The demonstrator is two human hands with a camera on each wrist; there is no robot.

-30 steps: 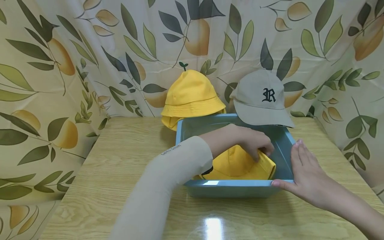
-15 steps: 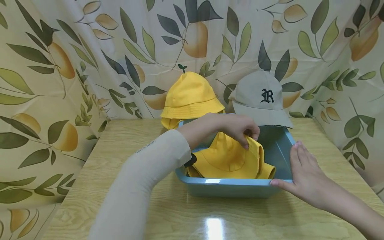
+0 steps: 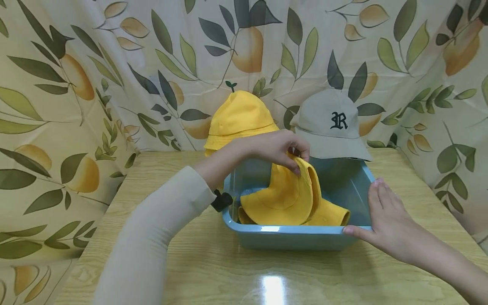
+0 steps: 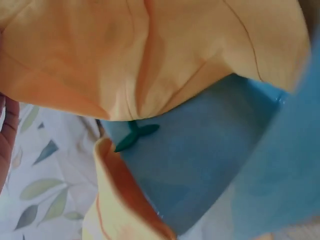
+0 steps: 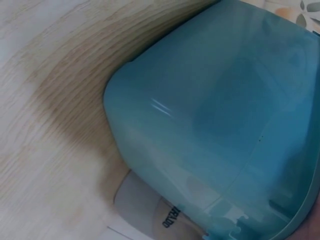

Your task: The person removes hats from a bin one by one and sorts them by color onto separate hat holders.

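My left hand pinches the brim of a yellow bucket hat, raising it partly from the blue plastic bin. More yellow cloth lies beneath it in the bin. In the left wrist view, the held hat carries a green sprout on its crown, and only a sliver of my left hand shows at the edge. My right hand rests with straight fingers against the bin's front right corner, thumb on the rim. The right wrist view mostly shows the bin's outer wall.
Behind the bin sit another yellow bucket hat with a sprout on top and a grey baseball cap with a black letter R. They stand close to its back rim. A leaf-print curtain surrounds the wooden table.
My left hand has moved up and left, lifting the hat's right side and uncovering the yellow cloth below. My right hand stays at the bin's corner.
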